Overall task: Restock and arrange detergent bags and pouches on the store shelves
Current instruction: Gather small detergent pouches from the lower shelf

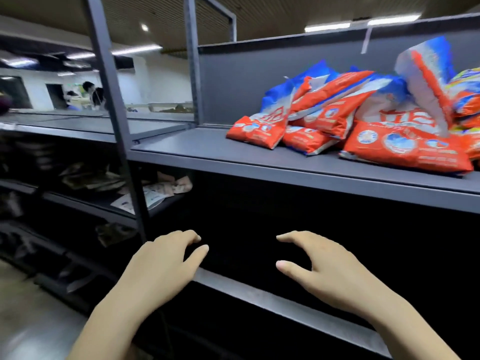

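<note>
Several red, white and blue detergent bags point(363, 120) lie in a loose heap on the right part of the upper grey shelf point(207, 149). One large red bag point(405, 149) lies flat at the front, and another bag point(426, 74) leans upright behind it. My left hand point(161, 268) and my right hand point(332, 271) hover in front of the dark lower shelf bay, both with loosely bent fingers and nothing in them. They are well below the bags and touch none of them.
A lower shelf edge point(259, 294) runs diagonally under my hands. A dark upright post point(114, 113) stands left of them. Pale pouches point(155, 190) lie on a shelf at the left. People point(91, 96) stand far off at the back.
</note>
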`<control>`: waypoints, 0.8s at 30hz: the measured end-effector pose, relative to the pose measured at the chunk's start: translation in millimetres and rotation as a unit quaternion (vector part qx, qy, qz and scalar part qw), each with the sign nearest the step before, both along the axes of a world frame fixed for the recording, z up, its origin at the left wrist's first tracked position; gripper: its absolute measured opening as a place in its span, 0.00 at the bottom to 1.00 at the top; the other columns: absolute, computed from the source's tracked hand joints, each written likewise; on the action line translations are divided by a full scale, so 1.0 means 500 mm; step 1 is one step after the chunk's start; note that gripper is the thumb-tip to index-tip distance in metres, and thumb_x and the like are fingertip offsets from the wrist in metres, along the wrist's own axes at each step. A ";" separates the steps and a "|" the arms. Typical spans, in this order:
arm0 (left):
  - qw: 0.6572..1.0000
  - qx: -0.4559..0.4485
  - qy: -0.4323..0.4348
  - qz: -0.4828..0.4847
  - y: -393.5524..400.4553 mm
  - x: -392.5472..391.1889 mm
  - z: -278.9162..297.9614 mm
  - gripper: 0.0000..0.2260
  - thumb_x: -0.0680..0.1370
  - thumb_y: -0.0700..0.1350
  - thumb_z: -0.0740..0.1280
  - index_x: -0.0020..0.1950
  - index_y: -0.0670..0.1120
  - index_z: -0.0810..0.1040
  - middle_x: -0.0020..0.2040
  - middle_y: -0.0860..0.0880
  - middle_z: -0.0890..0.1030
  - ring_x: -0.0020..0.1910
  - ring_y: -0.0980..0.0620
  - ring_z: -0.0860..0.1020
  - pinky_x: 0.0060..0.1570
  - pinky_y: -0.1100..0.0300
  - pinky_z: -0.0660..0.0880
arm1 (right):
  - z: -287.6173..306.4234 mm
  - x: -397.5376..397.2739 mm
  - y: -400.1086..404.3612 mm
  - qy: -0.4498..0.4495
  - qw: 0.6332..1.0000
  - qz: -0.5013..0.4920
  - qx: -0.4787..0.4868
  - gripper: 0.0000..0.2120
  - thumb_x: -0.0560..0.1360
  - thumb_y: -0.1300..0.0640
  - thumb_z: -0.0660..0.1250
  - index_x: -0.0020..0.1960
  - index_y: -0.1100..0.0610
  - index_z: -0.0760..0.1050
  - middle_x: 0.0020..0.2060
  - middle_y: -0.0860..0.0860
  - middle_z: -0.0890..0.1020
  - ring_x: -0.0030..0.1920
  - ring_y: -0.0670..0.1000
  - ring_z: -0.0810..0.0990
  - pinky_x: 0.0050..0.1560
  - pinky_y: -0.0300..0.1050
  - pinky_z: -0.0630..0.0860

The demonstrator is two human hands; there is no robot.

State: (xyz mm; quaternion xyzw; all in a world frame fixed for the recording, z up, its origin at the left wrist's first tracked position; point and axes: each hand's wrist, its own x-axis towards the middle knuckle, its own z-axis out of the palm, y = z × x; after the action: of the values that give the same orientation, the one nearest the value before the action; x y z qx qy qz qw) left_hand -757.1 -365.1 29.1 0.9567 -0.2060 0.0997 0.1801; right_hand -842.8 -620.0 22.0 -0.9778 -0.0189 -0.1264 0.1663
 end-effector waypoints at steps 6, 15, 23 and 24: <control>0.998 0.020 0.043 0.032 0.196 0.117 -0.040 0.14 0.78 0.61 0.56 0.60 0.60 0.73 0.56 0.62 0.77 0.54 0.57 0.75 0.53 0.60 0.70 | -0.038 0.150 0.193 0.020 0.999 0.037 0.020 0.24 0.74 0.36 0.59 0.68 0.39 0.64 0.66 0.34 0.70 0.66 0.37 0.68 0.65 0.37 0.66; 0.993 0.022 0.070 0.095 0.426 0.291 -0.100 0.17 0.79 0.62 0.54 0.63 0.59 0.72 0.59 0.61 0.76 0.58 0.55 0.75 0.56 0.58 0.71 | -0.065 0.378 0.435 0.054 0.994 0.094 0.029 0.24 0.75 0.38 0.59 0.69 0.41 0.65 0.65 0.37 0.72 0.65 0.41 0.70 0.63 0.41 0.68; 0.989 0.000 0.077 0.129 0.573 0.448 -0.142 0.15 0.79 0.61 0.56 0.61 0.59 0.73 0.51 0.61 0.78 0.52 0.57 0.77 0.54 0.57 0.74 | -0.119 0.587 0.593 0.083 0.987 0.134 0.037 0.22 0.75 0.38 0.59 0.68 0.41 0.65 0.65 0.37 0.72 0.65 0.42 0.70 0.59 0.40 0.67; 0.988 -0.002 0.076 0.132 0.590 0.475 -0.147 0.15 0.79 0.61 0.56 0.61 0.58 0.74 0.50 0.61 0.79 0.51 0.57 0.77 0.54 0.57 0.74 | -0.126 0.616 0.611 0.083 0.986 0.136 0.040 0.22 0.75 0.38 0.59 0.68 0.41 0.65 0.65 0.37 0.72 0.65 0.42 0.70 0.59 0.40 0.67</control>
State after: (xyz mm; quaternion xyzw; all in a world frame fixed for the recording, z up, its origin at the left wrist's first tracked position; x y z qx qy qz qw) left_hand -519.7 -70.0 -44.2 0.9798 -0.0637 0.0502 0.1827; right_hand -534.6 -314.7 -41.0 -0.9657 -0.1330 -0.0213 0.2221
